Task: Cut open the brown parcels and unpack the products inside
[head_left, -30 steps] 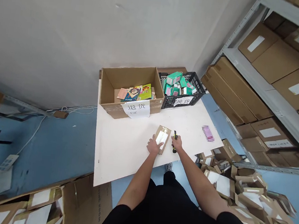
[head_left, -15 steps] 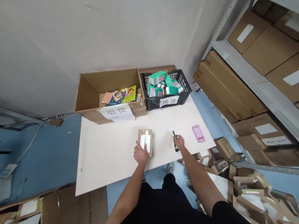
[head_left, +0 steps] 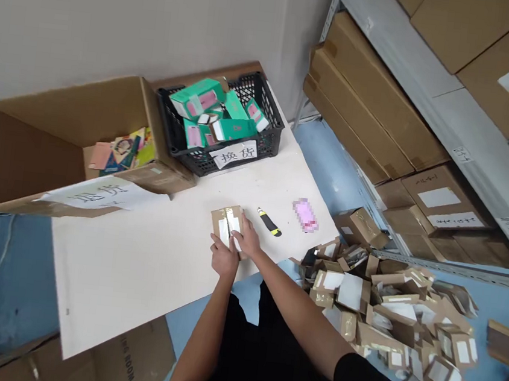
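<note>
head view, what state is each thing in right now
parcel: held, cut or sealed unclear
left hand: on parcel
right hand: on parcel
cutter: lying loose, unheld
carton: open-topped, books inside
crate: open-topped, green boxes piled inside
pink item: lying down, pixelated
floor boxes: heaped, some open

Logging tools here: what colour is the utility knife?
The utility knife is black and yellow; head view shows it.

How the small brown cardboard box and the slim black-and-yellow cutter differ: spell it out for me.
The small brown cardboard box is broad and blocky; the slim black-and-yellow cutter is narrow. The left hand and right hand hold the box; the cutter lies untouched on the white tabletop. Both are nearer the person than the black plastic basket.
</note>
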### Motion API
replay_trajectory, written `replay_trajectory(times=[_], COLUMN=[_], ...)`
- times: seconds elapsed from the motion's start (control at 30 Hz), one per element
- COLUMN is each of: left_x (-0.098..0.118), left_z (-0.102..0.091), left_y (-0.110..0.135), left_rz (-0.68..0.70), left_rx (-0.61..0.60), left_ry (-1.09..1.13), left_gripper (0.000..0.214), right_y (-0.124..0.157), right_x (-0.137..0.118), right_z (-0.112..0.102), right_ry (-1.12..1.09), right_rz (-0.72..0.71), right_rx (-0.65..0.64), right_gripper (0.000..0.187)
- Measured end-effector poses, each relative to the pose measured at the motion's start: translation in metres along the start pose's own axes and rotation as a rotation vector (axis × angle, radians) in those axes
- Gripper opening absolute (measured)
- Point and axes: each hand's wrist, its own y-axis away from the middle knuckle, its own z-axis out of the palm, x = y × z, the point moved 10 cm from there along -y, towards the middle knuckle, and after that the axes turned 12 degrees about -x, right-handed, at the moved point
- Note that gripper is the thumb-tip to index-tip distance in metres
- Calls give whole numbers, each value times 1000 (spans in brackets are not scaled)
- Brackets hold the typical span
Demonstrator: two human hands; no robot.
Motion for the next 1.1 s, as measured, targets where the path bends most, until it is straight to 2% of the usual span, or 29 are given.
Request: replay_trajectory(times=[0.1,0.23,0.33,0.4,0.47,0.53,0.6,0.67,0.73,0.8,0.93,1.03,1.1], left_x=[-1,-24,-40,-37,-28,-22,-20,-17,-14,-13,-14,-17,-21], left_z=[2,-15,-21,-24,-27,-24,-21,-19,-18,-17,-18,-26,-33], left_y=[-3,-13,-17,-17,-16,-15,-14,-13,-12,-11,-12,-13,-14], left_rz=[-12,51,27,48,74,50,-5,-37,-45,-46,-27,15,42], left_rx=[-61,-137,-243,-261,-237,-231,-228,-214,-202,-199,-200,-159,-130], left_ry=[0,48,96,58,-3,-51,-90,-114,-121,-118,-77,-31,-18], left_gripper=[85,74,76,69,62,63,66,69,69,70,71,65,57], right_y=[-2,-4,-3,0,7,23,43,53,49,41,32,42,49], right_x=[2,2,4,14,41,84,128,161,184,199,203,184,158], right_z=[-5,-3,-1,-18,-61,-132,-203,-257,-287,-299,-297,-297,-285], right_ry=[20,33,-4,-16,8,86,193,295,369,419,460,448,415], right_rz=[-27,-48,-81,-103,-69,66,219,313,360,393,402,392,342], right_rx=[-50,-56,-74,-53,80,349,560,640,602,538,461,519,553], right_gripper=[82,84,81,76,71,70,70,68,70,71,69,64,58])
